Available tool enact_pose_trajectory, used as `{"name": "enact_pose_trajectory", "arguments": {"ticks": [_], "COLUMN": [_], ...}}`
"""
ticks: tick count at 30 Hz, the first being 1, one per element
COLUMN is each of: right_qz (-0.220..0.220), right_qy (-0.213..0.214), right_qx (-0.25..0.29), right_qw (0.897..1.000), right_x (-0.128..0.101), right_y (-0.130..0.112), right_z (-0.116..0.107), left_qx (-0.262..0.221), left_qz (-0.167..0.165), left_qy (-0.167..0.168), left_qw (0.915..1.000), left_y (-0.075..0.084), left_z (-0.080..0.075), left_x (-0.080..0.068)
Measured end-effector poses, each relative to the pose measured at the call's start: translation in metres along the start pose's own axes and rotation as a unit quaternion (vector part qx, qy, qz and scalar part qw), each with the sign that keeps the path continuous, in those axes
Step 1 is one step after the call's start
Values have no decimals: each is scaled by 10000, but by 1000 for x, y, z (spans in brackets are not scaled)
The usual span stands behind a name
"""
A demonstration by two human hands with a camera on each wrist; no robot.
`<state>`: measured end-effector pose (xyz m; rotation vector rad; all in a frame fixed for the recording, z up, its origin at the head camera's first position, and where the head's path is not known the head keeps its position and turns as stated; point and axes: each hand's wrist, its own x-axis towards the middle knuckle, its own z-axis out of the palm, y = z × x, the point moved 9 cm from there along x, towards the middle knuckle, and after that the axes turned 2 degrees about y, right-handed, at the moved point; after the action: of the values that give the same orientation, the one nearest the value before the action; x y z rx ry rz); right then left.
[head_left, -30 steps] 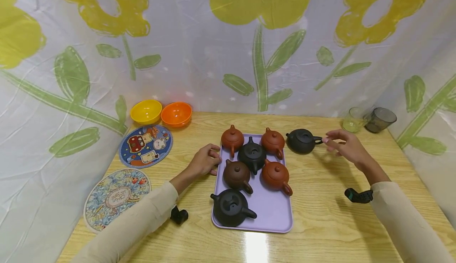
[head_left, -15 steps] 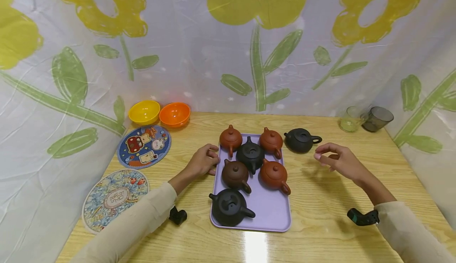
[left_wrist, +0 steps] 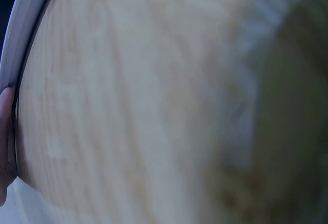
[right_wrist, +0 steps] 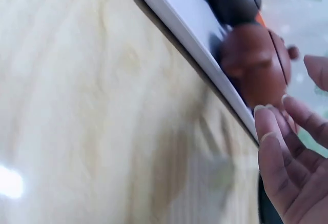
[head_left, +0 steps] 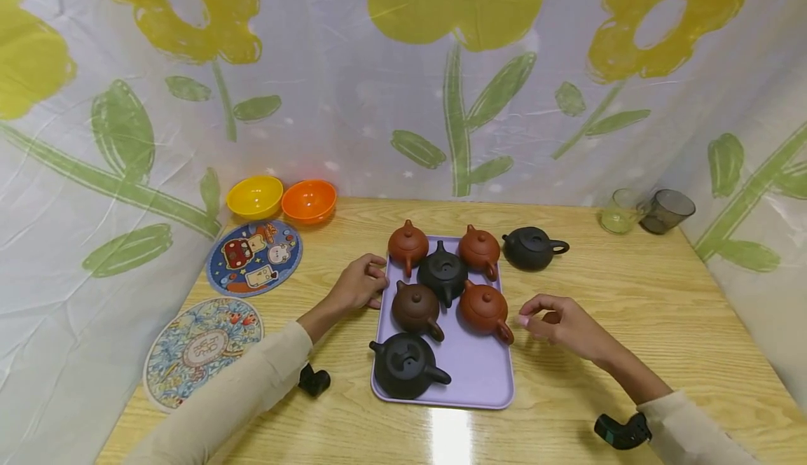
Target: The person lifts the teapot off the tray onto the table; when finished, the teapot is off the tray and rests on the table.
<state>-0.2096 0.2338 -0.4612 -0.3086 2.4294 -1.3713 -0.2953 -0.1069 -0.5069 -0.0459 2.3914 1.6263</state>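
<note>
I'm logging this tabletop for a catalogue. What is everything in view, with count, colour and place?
Tray: one, lilac, centre of the table.
Reddish-brown teapots: three, on the tray, two at its far end, one by its right edge.
Dark brown teapot: one, mid-tray, left.
Black teapots on tray: two, one centre-back, one at the near end.
Black teapot off tray: one, on the table right of the tray.
Bowls: two, yellow and orange, far left.
Round mats: two, patterned, left side.
Glasses: two, greenish and grey, far right.
Table: one, light wood.
Left hand: at the tray's left edge.
Right hand: fingers loosely curled, right of the tray, holding nothing.
</note>
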Motion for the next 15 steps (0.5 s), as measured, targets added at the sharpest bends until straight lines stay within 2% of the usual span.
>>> {"name": "enact_pose_trajectory", "arguments": {"ticks": [7,15], "right_qz": [-92,14], "right_qy": [133,517], "right_qx": [-39,-322], "right_qw": [9999,9981], "right_x": [-1,4], "right_y": [-6,-7], "right_z": [22,31], "left_qx": [-10,-24], "left_qz": [-26,-47], "left_qy": [1,-53], "left_qw": [10000,10000], "left_y": [-1,0], "left_z": [-1,0], "left_x": [1,0]}}
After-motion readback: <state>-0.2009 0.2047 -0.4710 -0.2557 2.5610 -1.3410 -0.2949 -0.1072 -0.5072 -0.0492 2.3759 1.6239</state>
